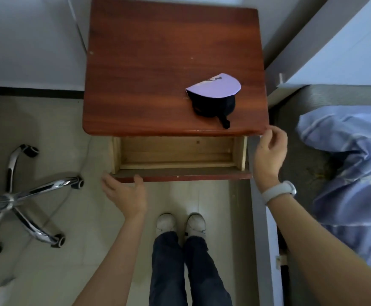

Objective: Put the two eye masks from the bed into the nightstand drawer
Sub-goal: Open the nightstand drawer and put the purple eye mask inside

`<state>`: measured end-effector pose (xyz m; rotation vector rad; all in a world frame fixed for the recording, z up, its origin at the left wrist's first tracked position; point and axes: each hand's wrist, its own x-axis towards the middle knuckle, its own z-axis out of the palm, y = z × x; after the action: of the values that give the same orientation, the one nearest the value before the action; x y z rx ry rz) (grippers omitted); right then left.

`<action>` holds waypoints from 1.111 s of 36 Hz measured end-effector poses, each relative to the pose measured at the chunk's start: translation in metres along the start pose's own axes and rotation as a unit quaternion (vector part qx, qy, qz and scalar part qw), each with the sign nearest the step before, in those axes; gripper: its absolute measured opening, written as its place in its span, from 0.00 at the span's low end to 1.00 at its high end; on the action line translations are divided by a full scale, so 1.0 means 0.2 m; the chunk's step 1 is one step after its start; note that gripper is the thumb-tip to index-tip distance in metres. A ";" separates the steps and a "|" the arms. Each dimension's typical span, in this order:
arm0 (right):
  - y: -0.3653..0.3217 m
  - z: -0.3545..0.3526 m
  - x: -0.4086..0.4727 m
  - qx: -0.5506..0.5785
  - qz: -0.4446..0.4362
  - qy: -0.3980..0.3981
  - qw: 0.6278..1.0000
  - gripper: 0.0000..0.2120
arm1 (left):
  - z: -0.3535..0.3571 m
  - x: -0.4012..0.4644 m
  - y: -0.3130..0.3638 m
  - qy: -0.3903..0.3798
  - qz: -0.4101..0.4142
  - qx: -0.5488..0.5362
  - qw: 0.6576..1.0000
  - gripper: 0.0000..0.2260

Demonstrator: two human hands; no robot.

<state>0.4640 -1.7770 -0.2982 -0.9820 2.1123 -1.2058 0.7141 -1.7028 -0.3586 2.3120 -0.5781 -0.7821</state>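
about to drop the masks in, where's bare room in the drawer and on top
The open drawer shows a bare floor between its walls. The nightstand top is free left and behind the eye masks; the front-right corner is crowded by them and the right hand.

Wood nightstand (149, 62) w/ eye masks (213, 98) on top.

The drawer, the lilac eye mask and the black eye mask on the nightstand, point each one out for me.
drawer (175, 159): head view, on its bare wooden floor.
lilac eye mask (213, 87): head view, middle of its flat lilac face.
black eye mask (211, 107): head view, on the dark fabric below the lilac one.
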 end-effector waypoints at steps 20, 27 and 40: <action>-0.34 0.37 0.29 -0.338 -0.103 -0.353 0.866 0.26 | 0.03 -0.11 0.09 -0.176 0.219 0.193 0.940 0.19; -0.19 0.21 -0.06 -0.103 -0.187 -0.361 0.908 0.07 | 0.05 -0.13 0.26 -0.308 0.147 -0.090 0.936 0.38; 0.26 0.18 -0.13 -0.209 -0.147 -0.322 0.911 0.08 | 0.17 -0.05 0.15 -0.178 0.367 0.170 0.897 0.14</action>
<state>0.4881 -1.7572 -0.3599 -1.6665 1.7308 -0.4256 0.6790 -1.7320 -0.3559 1.9733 -1.7437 -0.7539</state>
